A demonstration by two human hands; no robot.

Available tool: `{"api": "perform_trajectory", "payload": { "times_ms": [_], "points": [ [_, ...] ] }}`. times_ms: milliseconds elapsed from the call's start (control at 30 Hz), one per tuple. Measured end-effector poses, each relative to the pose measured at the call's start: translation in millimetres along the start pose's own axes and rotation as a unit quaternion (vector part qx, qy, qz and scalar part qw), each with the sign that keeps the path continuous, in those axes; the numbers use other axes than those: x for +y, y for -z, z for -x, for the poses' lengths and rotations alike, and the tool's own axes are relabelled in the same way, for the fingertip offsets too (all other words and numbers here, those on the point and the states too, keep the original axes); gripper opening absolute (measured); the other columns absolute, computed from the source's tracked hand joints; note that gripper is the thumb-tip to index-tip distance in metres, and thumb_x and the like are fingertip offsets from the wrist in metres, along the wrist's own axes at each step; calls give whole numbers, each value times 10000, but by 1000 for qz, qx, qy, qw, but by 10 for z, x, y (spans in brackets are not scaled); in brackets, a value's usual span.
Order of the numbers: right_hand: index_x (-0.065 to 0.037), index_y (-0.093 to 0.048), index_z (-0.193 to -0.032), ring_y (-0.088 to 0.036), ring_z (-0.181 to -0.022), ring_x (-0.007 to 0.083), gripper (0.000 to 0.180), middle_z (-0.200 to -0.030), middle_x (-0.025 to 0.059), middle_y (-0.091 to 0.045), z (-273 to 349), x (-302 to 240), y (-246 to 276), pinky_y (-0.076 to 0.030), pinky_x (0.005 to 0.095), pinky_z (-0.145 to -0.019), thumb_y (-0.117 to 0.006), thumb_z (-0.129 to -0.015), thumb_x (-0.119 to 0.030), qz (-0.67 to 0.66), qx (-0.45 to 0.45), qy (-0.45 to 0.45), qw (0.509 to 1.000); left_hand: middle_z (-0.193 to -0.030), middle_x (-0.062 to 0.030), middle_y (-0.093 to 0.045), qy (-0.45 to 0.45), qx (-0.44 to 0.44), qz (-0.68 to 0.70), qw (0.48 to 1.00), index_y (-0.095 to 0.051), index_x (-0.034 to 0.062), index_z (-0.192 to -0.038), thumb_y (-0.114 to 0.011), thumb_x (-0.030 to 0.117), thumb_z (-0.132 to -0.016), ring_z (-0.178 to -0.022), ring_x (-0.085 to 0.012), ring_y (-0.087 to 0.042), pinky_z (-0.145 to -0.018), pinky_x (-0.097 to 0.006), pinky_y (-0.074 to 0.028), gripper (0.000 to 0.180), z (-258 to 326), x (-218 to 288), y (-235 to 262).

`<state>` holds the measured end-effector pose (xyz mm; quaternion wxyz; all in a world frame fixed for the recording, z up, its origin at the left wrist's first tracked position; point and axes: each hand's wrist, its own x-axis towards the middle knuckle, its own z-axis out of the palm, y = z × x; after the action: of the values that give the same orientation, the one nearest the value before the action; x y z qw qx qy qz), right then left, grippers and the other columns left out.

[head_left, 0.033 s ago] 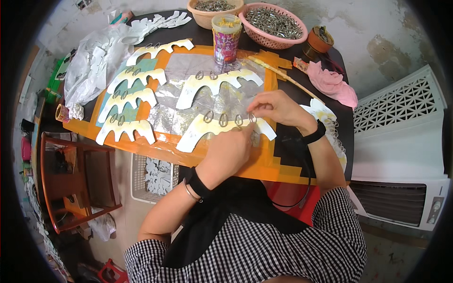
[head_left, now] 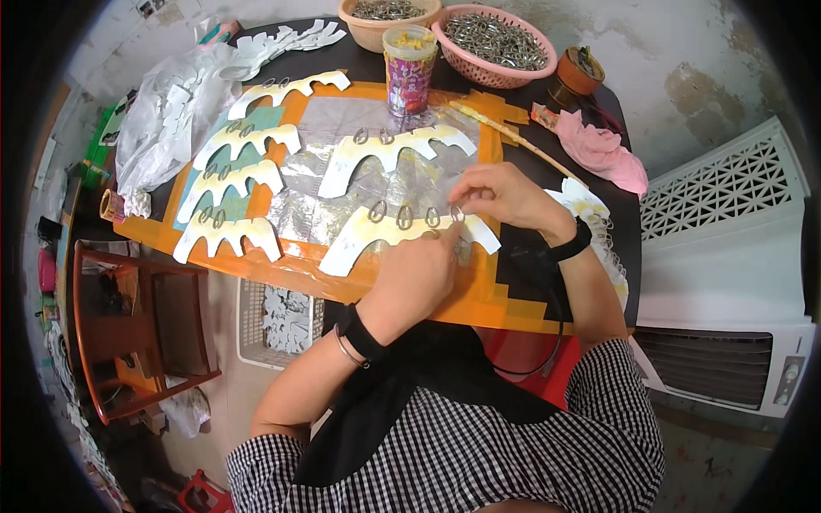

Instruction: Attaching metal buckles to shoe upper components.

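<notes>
A white scalloped cut-out piece (head_left: 349, 242) with a yellow-smeared upper edge lies near the front of the orange-taped board (head_left: 295, 261). Several oval metal loops (head_left: 404, 216) stand along that edge. My right hand (head_left: 503, 201) pinches the rightmost metal loop (head_left: 457, 212) between thumb and forefinger. My left hand (head_left: 415, 278) is closed over the piece's lower edge, its fingertips at the base of that loop; its other fingers are hidden beneath. Behind lies a second scalloped piece (head_left: 342, 162) with loops on it. Several more such pieces (head_left: 227, 229) line the left side.
A printed plastic tub (head_left: 409, 81) with yellow paste stands at the back, beside a pink basket (head_left: 540, 79) and a beige basin (head_left: 363, 34) of metal loops. A yellow-tipped stick (head_left: 534, 150) and pink cloth (head_left: 599, 154) lie right. A plastic bag (head_left: 145, 141) sits left.
</notes>
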<state>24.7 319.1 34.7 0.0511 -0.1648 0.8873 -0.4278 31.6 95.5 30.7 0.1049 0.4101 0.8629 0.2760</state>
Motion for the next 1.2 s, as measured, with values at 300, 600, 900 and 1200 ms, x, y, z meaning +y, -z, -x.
{"api": "perform_trajectory", "payload": {
  "times_ms": [300, 600, 900, 1200],
  "points": [
    [14, -695, -896, -638, -777, 221, 120, -850, 106, -638, 23, 4, -2, -487, 300, -683, -695, -790, -42, 45, 4, -27, 999, -764, -196, -659, -16, -5, -29, 999, -536, 7, -1222, -554, 103, -881, -663, -364, -655, -583, -454, -514, 355, -22, -17, -53],
    [-8, -715, -884, -636, -803, 312, 111, -839, 133, -645, 70, 32, -5, -495, 371, -708, -690, -795, -70, 68, 15, 26, 997, -756, -176, -655, -25, -7, -45, 999, -546, -72, -1181, -552, 81, -842, -636, -323, -668, -545, -413, -515, 373, -10, 6, -56],
    [-3, -697, -896, -649, -787, 287, 105, -860, 130, -657, 85, 16, -6, -506, 355, -702, -670, -812, -61, 81, 21, 20, 996, -771, -206, -661, -2, -12, -10, 1000, -561, 24, -1220, -562, 113, -882, -660, -379, -647, -595, -459, -514, 349, -76, -32, -26],
    [4, -602, -1028, -632, -767, 131, 174, -864, 74, -657, 62, -272, 175, -503, 266, -693, -636, -881, -82, -103, 18, -159, 982, -885, -3, -574, 148, -123, 561, 805, -386, 90, -1441, -486, 260, -1033, -633, -63, -421, -563, -181, -370, 453, -220, -218, 308]
  ]
}}
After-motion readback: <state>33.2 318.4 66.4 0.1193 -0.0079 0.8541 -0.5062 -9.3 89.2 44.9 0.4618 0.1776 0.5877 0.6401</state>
